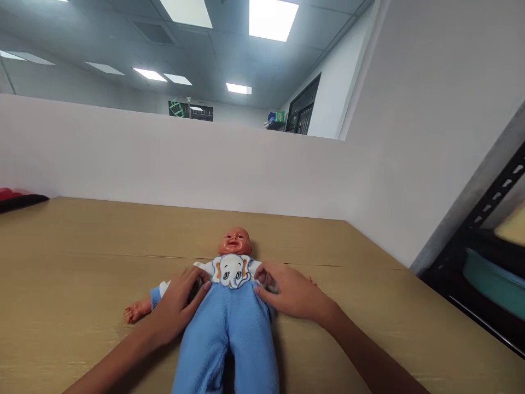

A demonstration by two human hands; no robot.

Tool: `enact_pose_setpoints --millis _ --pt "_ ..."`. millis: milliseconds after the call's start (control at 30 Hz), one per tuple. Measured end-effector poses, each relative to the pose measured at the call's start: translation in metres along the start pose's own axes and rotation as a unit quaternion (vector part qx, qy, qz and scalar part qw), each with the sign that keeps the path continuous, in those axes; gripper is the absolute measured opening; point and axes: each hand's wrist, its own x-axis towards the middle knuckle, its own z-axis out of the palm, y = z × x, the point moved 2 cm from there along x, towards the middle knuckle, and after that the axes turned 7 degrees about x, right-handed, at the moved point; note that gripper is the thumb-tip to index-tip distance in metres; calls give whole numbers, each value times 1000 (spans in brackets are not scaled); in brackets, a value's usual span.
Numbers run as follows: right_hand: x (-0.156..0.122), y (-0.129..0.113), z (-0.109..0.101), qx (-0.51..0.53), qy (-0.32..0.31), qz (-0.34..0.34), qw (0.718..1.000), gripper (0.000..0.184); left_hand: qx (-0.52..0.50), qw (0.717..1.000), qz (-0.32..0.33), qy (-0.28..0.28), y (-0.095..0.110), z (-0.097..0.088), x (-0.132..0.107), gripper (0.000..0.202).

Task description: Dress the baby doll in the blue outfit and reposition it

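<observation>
A baby doll (234, 242) lies on its back on the wooden table (82, 262), head away from me. It wears a blue fleece suit (232, 323) with a white elephant bib (232, 271). My left hand (180, 301) rests on the doll's arm and side, its fingers closed on the blue and white cloth near the shoulder. My right hand (289, 293) lies over the doll's other arm, with fingertips pinching the cloth at the edge of the bib. One bare doll hand (133, 312) sticks out to the left.
A white partition (164, 164) stands along the far edge of the table. A black and red object (18, 200) lies at the far left. A black metal shelf (484, 262) holding a teal item stands to the right.
</observation>
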Motion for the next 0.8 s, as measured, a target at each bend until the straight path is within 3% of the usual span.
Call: enact_pose_setpoints --millis 100,167,333,400,467,533,667,800 --pt "-9 14 21 58 1 26 998 17 -4 1000 -5 -12 1 3 2 40" --pt "-11 32 34 166 7 45 985 22 -20 1000 -18 -14 0 5 3 41" --pt "-4 63 50 451 19 91 888 52 -90 992 -85 10 0 6 1 42" --pt "-1 67 54 518 17 116 847 55 -106 989 -102 20 3 5 1 42" --pt "0 68 55 547 25 122 828 53 -113 987 -108 24 5 4 2 42" --pt "2 68 55 524 39 113 843 52 -112 988 -103 11 5 5 2 43" --pt "2 73 53 412 100 66 903 51 -62 995 -70 -20 1 7 3 43" --pt "-2 85 63 316 161 36 934 26 1 999 -43 -17 -4 11 2 44"
